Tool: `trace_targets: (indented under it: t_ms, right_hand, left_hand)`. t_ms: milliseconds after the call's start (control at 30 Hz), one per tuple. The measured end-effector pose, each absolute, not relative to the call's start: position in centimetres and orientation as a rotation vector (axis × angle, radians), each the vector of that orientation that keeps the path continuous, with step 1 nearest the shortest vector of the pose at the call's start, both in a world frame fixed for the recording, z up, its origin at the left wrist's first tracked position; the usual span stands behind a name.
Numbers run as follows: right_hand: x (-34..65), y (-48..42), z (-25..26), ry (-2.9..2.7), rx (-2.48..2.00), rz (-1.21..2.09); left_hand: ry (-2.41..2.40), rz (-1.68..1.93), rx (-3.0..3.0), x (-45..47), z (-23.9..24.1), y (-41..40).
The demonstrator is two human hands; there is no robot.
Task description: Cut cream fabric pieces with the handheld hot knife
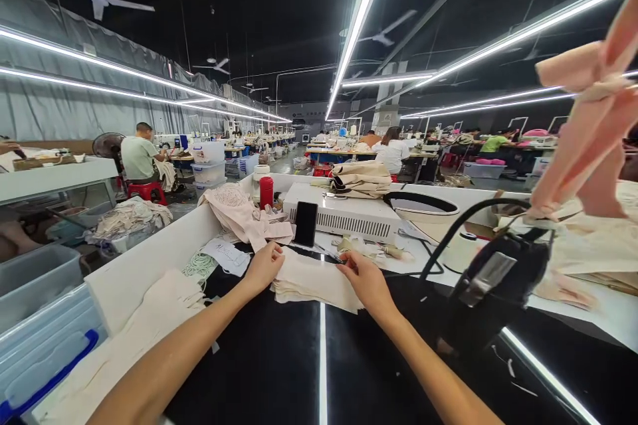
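A stack of cream fabric pieces (pixel 316 280) lies on the black, glossy tabletop (pixel 279 358) in front of me. At its upper left corner, my left hand (pixel 265 267) is closed in a pinch on the fabric edge. My right hand (pixel 367 280) is at the right end of the stack, its fingers closed around a slim metal tool (pixel 329 254) that points up and left. Whether the tool is tweezers or snips is too small to tell. Just behind the stack, a dark-screened phone (pixel 306 223) stands upright against a white vented box (pixel 349 218).
Pale fabric (pixel 234 209) and a red bottle (pixel 266 192) are at the back left; more cream cloth (pixel 144 325) covers the left side. A black machine (pixel 498 285) with a hose stands right, by hanging pink fabric (pixel 578 139). Several people sit at sewing tables beyond.
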State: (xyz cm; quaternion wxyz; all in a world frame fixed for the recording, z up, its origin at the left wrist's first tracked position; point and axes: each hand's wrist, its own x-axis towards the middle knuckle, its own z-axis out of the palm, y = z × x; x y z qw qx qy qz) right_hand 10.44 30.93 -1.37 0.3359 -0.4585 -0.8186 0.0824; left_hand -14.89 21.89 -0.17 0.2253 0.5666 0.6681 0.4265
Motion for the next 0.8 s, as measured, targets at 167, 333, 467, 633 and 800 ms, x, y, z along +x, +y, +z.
trace_targets:
  t_ms: [167,333,467,633,800]
  right_hand:
    - [10.8,31.8,-2.6,-2.196,-1.119,0.08]
    - [10.4,31.8,-3.3,-2.289,-0.954,0.043]
    - [9.7,29.9,-3.1,-2.339,-0.853,0.046]
    - [8.8,25.4,-2.8,-2.334,-0.676,0.179]
    - [8.1,21.5,-2.9,-2.358,-0.584,0.268]
  left_hand:
    - [1.938,1.051,1.679,-14.2,-0.3,21.2]
    - [2.035,0.946,1.811,-14.9,1.6,19.6]
    - [2.141,0.842,1.888,-18.0,4.1,15.2]
    - [2.493,0.618,1.785,-25.0,6.3,7.6]
    - [2.752,0.365,1.569,-28.8,4.5,3.7]
